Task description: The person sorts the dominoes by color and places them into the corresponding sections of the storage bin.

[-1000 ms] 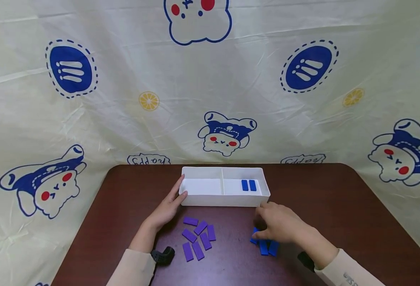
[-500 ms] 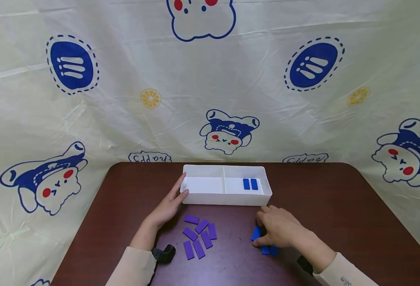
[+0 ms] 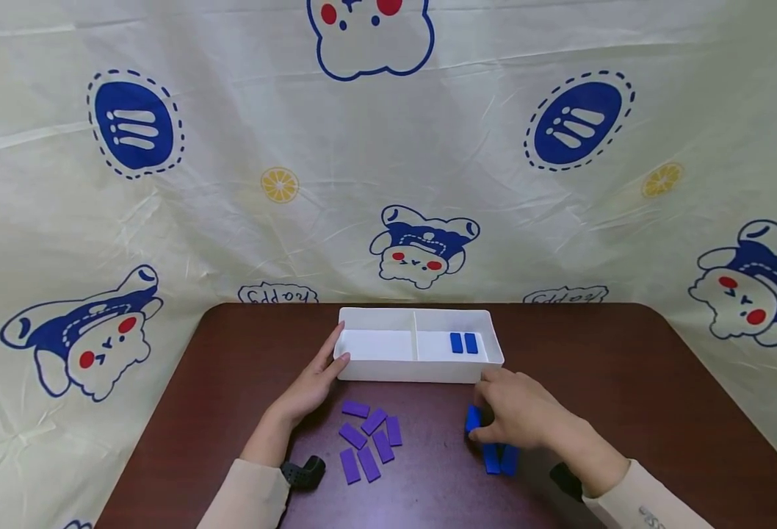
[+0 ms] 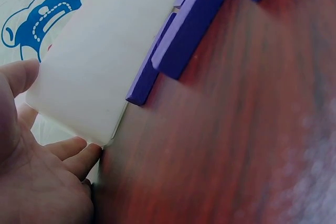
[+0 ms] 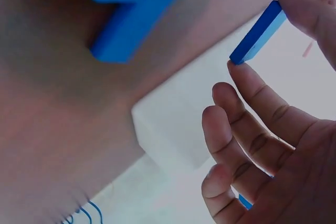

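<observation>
My right hand [image 3: 517,408] pinches a flat blue block [image 5: 258,32] between thumb tip and index fingertip, just above the table; the other fingers are loosely bent. Beneath and beside that hand lie more blue blocks [image 3: 490,459], partly covered by it in the head view. A white two-compartment box [image 3: 402,371] stands near the table's far edge. Two blue blocks [image 3: 464,343] lie side by side in its right compartment. At the box's left end, my left hand [image 3: 309,389] touches the wall with thumb and fairly straight fingers, as the left wrist view also shows.
Several purple blocks [image 3: 369,441] lie scattered on the brown table [image 3: 421,503] in front of the box, between my hands. Behind the table hangs a pale printed cloth [image 3: 217,235]. Each wrist bears a dark device, such as the left wrist's band [image 3: 304,472].
My right hand, lower over the blue blocks half a second ago, has risen slightly and moved away from me with a blue block pinched. The left hand stays at the box.
</observation>
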Available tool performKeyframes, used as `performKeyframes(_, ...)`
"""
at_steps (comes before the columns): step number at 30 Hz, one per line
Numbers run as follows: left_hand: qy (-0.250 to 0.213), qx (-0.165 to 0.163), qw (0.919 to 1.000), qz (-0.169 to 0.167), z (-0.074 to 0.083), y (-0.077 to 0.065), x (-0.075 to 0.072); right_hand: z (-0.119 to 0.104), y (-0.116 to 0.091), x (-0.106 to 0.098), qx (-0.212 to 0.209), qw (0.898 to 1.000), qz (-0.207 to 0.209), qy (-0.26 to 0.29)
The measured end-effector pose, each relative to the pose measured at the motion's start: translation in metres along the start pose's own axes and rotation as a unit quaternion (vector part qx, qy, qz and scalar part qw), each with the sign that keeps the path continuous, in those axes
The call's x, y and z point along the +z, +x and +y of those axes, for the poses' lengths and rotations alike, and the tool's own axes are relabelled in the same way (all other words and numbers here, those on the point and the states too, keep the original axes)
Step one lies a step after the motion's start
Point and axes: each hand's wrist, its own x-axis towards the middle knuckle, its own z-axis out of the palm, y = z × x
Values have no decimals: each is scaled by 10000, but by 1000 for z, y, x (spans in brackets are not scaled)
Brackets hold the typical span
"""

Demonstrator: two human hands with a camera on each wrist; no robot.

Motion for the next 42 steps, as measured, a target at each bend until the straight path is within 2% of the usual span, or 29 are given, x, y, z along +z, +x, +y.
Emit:
performKeyframes(12,36,14,10000,-35,2,0,0,-1,12,-45,-131,9996,247,49)
performKeyframes(18,-8,5,10000,20,0,-1,0,1,27,-63,-93,9990,430,-6)
performKeyframes(22,-15,-16,10000,-11,-2,-1,1,1,37,-68,-40,9994,350,44)
performKeyframes(31,1,-11,10000,27,3,-1,1,7,58,-77,102,9993,352,0)
performKeyframes(37,-31,14,10000,18,4,1,0,17,73,-76,212,9991,370,28)
performKeyframes(42,-36,-88,10000,30,3,-1,0,22,84,-70,169,9991,394,1)
